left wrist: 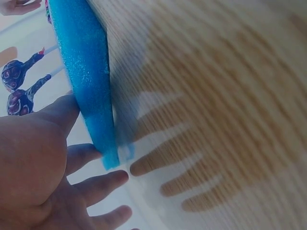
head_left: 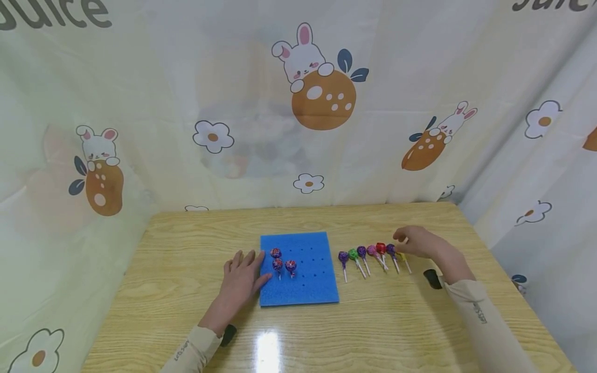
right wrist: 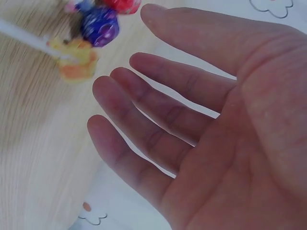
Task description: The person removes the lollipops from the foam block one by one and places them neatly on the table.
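A blue foam board (head_left: 298,292) with rows of small holes lies on the table; three red-and-blue wrapped lollipops (head_left: 291,266) stand in its left part. The left hand (head_left: 240,280) rests at the board's left edge, fingers spread, thumb over the edge; the left wrist view shows the fingertips against the foam (left wrist: 86,81). To the right lies a row of several lollipops: purple (head_left: 343,256), green (head_left: 353,254), pink, red (head_left: 381,248) and yellow (right wrist: 76,62). Over the row's right end the right hand (head_left: 420,242) hovers with nothing in it, fingers slightly bent, beside the yellow lollipop.
The wooden table (head_left: 186,290) spreads around the board and the row. A patterned curtain (head_left: 242,171) hangs behind the table and at both sides. Small black pieces show at both wrists. Glare lies on the table's front.
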Available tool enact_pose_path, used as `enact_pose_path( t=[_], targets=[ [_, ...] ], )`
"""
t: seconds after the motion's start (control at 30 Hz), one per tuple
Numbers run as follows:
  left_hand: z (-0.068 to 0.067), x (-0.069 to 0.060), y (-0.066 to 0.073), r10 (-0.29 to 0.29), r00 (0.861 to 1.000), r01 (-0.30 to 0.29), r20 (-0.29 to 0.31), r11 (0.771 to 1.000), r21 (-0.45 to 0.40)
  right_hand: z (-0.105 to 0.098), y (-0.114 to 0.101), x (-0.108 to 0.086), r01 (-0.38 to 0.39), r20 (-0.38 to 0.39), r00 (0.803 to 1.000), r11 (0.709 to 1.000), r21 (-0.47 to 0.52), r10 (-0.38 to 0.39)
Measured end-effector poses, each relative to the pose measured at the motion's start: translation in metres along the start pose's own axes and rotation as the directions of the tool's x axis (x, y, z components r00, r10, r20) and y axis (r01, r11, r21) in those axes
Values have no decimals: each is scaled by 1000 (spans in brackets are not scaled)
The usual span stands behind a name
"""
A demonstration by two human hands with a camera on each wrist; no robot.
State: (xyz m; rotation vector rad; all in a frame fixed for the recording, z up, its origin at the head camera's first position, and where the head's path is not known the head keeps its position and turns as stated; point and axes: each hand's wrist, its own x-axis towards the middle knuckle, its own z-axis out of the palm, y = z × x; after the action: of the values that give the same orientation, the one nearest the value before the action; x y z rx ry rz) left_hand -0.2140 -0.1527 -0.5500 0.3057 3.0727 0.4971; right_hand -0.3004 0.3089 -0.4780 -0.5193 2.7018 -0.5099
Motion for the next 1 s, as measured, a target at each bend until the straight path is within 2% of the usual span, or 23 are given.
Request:
enact_pose_path(
  t=[0.3, 0.6, 1.0],
  targets=[
    [-1, 0, 1, 3, 1000, -3, -2, 1000, 3, 7, -23, -1, 56, -61, 997, 998, 19, -55],
    [-1, -1, 1, 8, 1000, -8, -10, 1000, 9, 25, -39, 4, 117, -135, 984, 993, 12, -114],
    [-1, -1, 1, 2, 1000, -2, -8, 1000, -1, 54, -70, 10, 113, -208, 973, 993, 32, -104]
  ],
)
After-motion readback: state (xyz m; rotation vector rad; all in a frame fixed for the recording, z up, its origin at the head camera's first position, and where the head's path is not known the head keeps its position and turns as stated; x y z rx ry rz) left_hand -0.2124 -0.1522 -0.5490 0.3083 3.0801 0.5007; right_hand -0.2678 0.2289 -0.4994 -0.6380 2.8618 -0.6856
